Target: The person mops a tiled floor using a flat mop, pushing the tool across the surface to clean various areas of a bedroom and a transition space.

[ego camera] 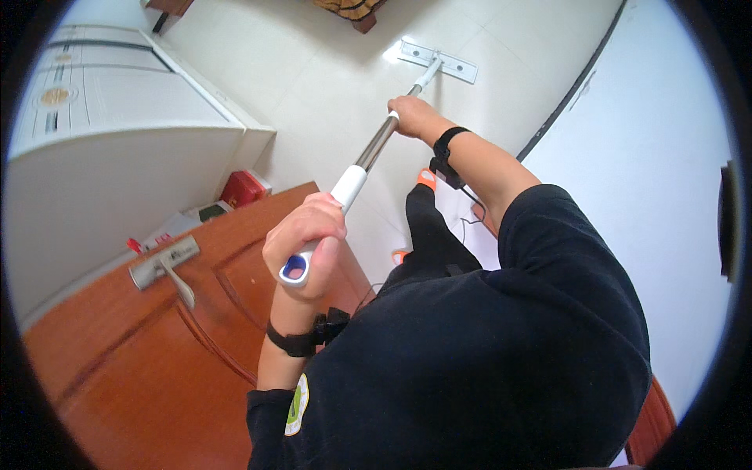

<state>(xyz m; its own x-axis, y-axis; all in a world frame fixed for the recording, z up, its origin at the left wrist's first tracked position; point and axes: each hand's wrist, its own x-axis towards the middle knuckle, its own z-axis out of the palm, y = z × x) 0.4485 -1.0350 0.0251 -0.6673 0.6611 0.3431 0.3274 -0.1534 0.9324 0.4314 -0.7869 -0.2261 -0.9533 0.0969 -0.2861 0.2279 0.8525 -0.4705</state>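
Observation:
A flat mop (376, 144) with a steel pole slants from the lower left up across the view. My left hand (308, 235) is closed round the white grip at its top end, where a blue-lined hanging hole shows. Farther down the pole, my right hand (414, 116) is wrapped round it near a white collar. The mop's rectangular white head (439, 60) lies on the pale tiled floor (335, 94). Whether a pad is fitted underneath is hidden.
A brown wooden door (147, 364) with a metal handle (176, 276) stands at lower left. Behind it are a white cabinet (153, 135) and a red box (241, 189). A white wall (640, 158) rises on the right. Furniture legs (364, 23) show at the top.

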